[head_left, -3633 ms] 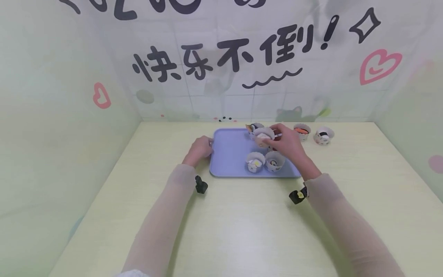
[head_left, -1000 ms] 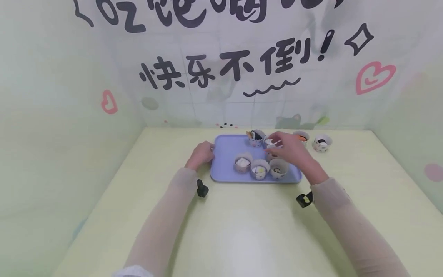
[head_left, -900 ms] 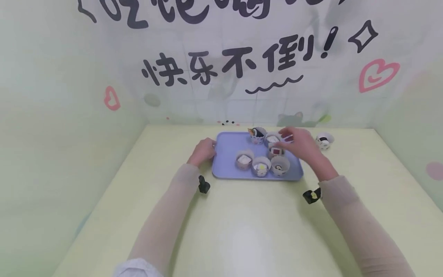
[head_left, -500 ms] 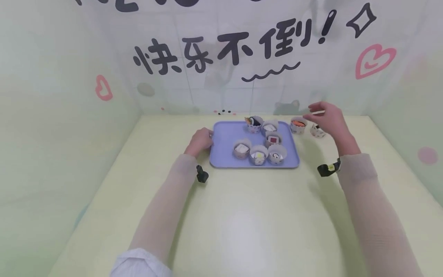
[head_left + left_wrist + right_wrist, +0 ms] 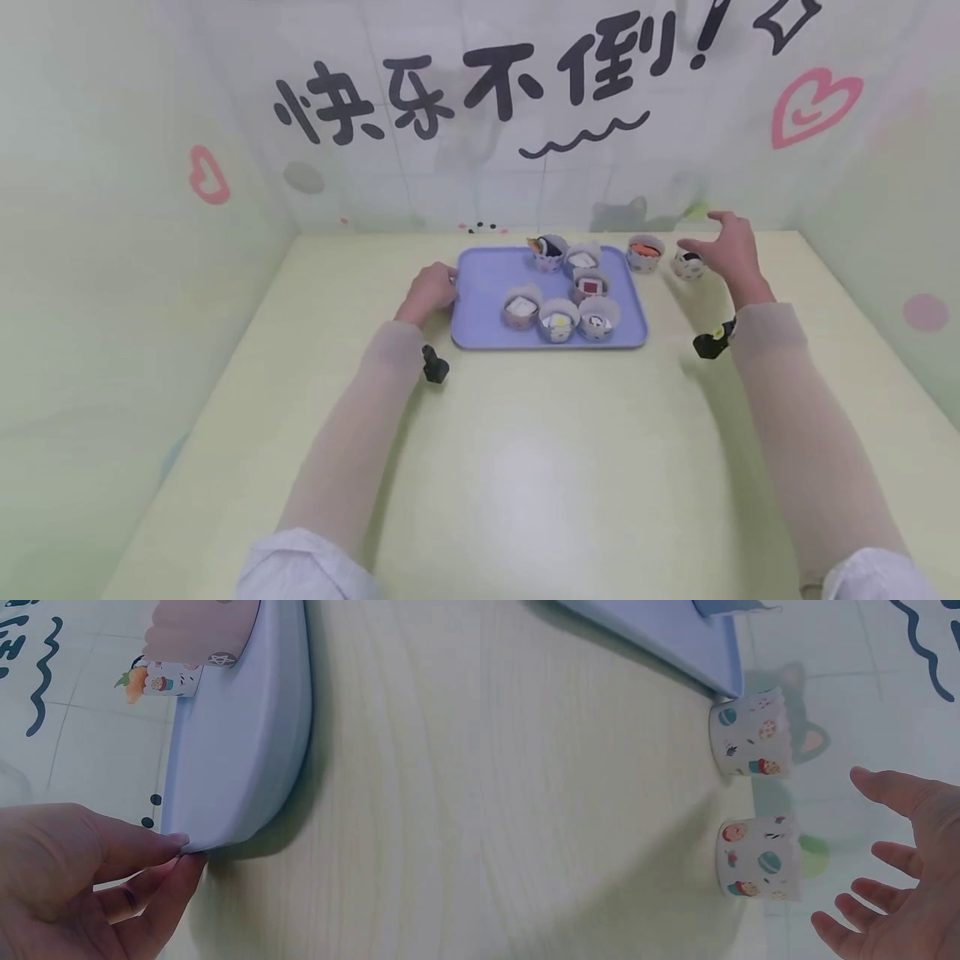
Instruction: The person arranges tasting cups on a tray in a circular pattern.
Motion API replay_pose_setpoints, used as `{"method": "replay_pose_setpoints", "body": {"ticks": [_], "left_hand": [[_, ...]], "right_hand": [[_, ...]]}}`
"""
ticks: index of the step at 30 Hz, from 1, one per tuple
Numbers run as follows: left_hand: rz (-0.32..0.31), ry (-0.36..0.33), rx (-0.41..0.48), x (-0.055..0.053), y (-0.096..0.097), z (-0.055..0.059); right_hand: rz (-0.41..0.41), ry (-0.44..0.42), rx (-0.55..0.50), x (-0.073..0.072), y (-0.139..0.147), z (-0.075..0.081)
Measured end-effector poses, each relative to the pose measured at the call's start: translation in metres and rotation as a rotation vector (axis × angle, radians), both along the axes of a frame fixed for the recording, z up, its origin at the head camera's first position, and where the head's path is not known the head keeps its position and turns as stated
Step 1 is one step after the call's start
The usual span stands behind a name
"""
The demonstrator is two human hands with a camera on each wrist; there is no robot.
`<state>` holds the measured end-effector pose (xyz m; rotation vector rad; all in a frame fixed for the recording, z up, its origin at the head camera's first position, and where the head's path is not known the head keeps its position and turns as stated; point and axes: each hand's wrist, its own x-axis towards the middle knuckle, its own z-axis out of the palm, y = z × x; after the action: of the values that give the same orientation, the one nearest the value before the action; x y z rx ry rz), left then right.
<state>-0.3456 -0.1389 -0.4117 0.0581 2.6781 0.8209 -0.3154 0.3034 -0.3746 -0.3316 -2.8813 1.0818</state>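
Observation:
My left hand (image 5: 431,292) pinches the left rim of a lilac tray (image 5: 480,304), thumb on top and fingers beneath in the left wrist view. Several patterned paper cups holding small sushi-like pieces stand on the tray, among them one with white contents (image 5: 521,307) and one with a dark red top (image 5: 589,287). Right of the tray, two more cups stand on the table: one with an orange-topped piece (image 5: 645,254) and one with a black-and-white piece (image 5: 687,266). Above and beside that last cup, my right hand (image 5: 732,252) hovers with spread fingers, holding nothing.
The pale wooden table (image 5: 517,467) runs back to a wall sheet (image 5: 480,175) with black lettering, just behind the cups. Side panels rise at left and right. A small black camera (image 5: 714,340) sits at my right wrist, another (image 5: 434,365) at my left.
The white-filled cup that my right hand carried is now on the tray's front part, released. My right hand has moved right to the outermost cup. The left hand stays on the tray's rim.

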Motion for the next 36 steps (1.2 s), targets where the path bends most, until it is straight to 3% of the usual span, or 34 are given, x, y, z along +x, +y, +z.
{"method": "replay_pose_setpoints", "body": {"ticks": [5,11,16,24,36], "left_hand": [[0.007,-0.019,-0.003,-0.002,0.002,0.0],[0.011,-0.008,-0.014,-0.003,0.003,0.002],[0.011,-0.003,-0.047,-0.006,0.005,0.006],[0.013,-0.007,-0.065,-0.007,0.008,0.005],[0.0,-0.027,-0.026,-0.01,0.006,0.003]], "right_hand": [[0.018,-0.122,-0.038,-0.005,0.011,-0.012],[-0.022,-0.18,-0.052,-0.01,0.014,-0.023],[-0.076,-0.172,-0.087,-0.013,0.013,-0.024],[-0.096,-0.156,-0.073,-0.012,0.012,-0.023],[-0.144,-0.084,-0.022,-0.007,0.007,-0.001]]}}
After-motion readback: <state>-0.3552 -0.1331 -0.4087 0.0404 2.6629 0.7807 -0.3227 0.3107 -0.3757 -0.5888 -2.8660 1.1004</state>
